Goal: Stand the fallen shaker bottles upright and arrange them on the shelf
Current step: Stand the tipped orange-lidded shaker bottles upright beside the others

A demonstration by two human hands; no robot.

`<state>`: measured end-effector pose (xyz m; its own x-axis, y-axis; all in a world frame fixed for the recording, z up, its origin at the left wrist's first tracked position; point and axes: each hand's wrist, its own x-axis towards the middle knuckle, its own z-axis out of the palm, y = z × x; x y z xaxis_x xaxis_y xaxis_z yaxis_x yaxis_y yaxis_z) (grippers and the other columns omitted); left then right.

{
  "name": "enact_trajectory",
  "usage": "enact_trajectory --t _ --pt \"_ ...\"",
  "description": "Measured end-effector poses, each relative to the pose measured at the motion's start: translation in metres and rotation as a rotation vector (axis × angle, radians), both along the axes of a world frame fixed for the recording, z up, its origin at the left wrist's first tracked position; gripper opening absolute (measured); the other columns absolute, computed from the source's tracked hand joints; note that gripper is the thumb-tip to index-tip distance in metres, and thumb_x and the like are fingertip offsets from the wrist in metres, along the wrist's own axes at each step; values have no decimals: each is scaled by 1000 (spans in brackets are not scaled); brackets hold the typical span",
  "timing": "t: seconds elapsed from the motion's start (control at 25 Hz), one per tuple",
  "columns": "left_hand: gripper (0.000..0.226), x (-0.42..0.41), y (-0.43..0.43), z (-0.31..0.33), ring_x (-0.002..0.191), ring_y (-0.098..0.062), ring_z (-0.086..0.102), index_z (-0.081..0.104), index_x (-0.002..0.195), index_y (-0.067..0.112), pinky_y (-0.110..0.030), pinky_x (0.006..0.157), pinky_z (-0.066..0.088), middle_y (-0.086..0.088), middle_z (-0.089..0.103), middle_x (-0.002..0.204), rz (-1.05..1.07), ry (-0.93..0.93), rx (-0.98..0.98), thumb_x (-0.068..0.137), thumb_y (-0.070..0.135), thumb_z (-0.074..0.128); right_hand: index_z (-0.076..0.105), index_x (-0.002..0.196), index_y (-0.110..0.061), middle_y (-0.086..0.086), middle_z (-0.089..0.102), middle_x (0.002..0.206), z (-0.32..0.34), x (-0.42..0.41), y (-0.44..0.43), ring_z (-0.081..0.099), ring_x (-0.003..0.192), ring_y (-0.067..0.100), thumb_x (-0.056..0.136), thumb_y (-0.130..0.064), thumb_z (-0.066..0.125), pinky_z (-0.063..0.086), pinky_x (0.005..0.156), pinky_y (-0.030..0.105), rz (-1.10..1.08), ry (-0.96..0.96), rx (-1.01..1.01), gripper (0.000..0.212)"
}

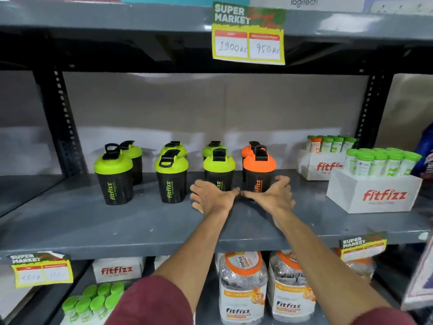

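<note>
Several black shaker bottles stand upright in two rows on the grey shelf [93, 221]. The front row, left to right, holds a green-lidded bottle [114, 175], a second green-lidded bottle [171, 177], a third green-lidded bottle [219, 168] and an orange-lidded bottle [258, 171]. More bottles stand behind them, partly hidden. My left hand [210, 195] is spread in front of the third green bottle's base. In front of the orange bottle's base lies my right hand [274, 193], fingers apart. The two thumbs touch between those bottles. Neither hand grips a bottle.
Two white fitfizz boxes [375, 195] of green-capped tubes sit on the shelf's right side. A price sign [248, 34] hangs from the shelf above. Below are jars [243, 289], another box [117, 269] and green-capped tubes [93, 301]. Black perforated uprights [61, 118] flank the bay.
</note>
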<state>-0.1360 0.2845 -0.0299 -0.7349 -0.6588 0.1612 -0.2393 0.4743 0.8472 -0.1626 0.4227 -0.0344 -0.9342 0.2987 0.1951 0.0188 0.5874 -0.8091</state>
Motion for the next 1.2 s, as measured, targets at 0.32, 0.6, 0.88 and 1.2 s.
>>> enact_trajectory --t 0.32,0.6,0.88,1.2 --pt "87 -13 -3 -7 137 -37 37 38 136 4 -50 107 33 -14 41 146 44 -21 -47 75 45 85 32 140 -10 11 49 145 -10 -14 -4 44 135 37 62 -65 81 35 105 57 -6 47 142 107" --pt "86 -12 -2 -5 136 -37 37 37 135 5 -49 107 34 -15 40 145 74 -8 -59 76 46 85 33 135 -12 13 52 142 -10 -7 -3 45 134 38 71 -62 77 34 107 56 10 88 180 92" --pt "97 25 -9 -8 126 -36 41 38 128 0 -44 96 46 -17 34 138 13 85 -37 62 40 96 31 135 -8 20 45 137 -7 19 -2 42 131 40 54 -46 95 41 105 49 -66 170 -25 110" --pt "84 74 -71 -22 120 -31 31 36 125 11 -45 96 34 -9 30 127 82 276 -114 69 46 88 46 119 -11 -2 43 102 -11 86 -84 45 94 18 76 -24 82 47 85 39 360 628 70 58"
